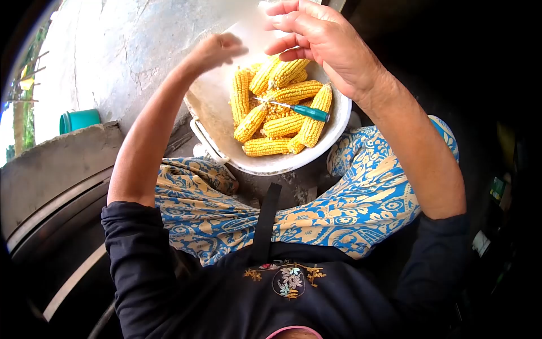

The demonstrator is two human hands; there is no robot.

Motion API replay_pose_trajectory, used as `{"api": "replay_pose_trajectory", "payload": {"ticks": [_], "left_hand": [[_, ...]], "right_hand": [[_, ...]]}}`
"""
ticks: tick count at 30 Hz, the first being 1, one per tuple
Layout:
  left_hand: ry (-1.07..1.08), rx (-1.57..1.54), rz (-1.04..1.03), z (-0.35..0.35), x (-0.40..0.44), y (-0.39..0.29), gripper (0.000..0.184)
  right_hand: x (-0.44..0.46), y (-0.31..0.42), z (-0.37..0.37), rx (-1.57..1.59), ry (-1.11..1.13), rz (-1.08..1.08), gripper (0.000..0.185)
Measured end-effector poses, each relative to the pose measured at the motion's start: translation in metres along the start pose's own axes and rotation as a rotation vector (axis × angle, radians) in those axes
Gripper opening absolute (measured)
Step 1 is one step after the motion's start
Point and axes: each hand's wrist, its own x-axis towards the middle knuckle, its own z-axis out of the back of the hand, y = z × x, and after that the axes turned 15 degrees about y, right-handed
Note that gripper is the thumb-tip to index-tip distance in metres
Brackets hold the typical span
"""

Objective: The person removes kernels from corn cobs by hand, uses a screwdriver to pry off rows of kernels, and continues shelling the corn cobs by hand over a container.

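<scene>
A white bucket (288, 165) stands between the knees with several yellow corn cobs (269, 147) and loose kernels in it. Across the cobs lies a screwdriver (310, 112) with a green handle, its shaft pointing left. Over the bucket's upper left edge is my left hand (220, 50), smeared by motion, its fingers too blurred to read. My right hand (307, 34) is raised above the bucket's upper right side, fingers apart and curved, with nothing visible in it. Neither hand touches the cobs or the screwdriver.
A green container (79, 121) lies at the left beside a low concrete ledge (51, 172). A stained pale wall or floor surface (130, 39) spans the upper left. Patterned trousers (361, 198) flank the bucket, and the right side is dark.
</scene>
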Motion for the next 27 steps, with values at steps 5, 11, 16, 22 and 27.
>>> {"api": "replay_pose_trajectory", "payload": {"ticks": [5,11,16,22,27], "left_hand": [[0.555,0.422,0.282,-0.106,-0.004,0.042,0.053],[0.392,0.301,0.436,-0.153,-0.024,0.057,0.055],[0.252,0.149,0.374,-0.122,-0.027,0.062,0.055],[-0.131,-0.472,0.19,-0.1,-0.036,0.07,0.061],[-0.25,-1.153,-0.156,-0.082,-0.05,0.052,0.055]], "right_hand": [[0.011,-0.028,0.007,-0.312,0.077,0.004,0.029],[0.022,-0.056,0.016,-0.646,0.125,-0.141,0.026],[0.014,-0.096,0.031,-1.007,0.335,-0.595,0.032],[-0.016,-0.148,0.048,-1.247,0.656,-0.85,0.053],[-0.022,-0.159,0.049,-1.289,0.754,-0.878,0.061]]}}
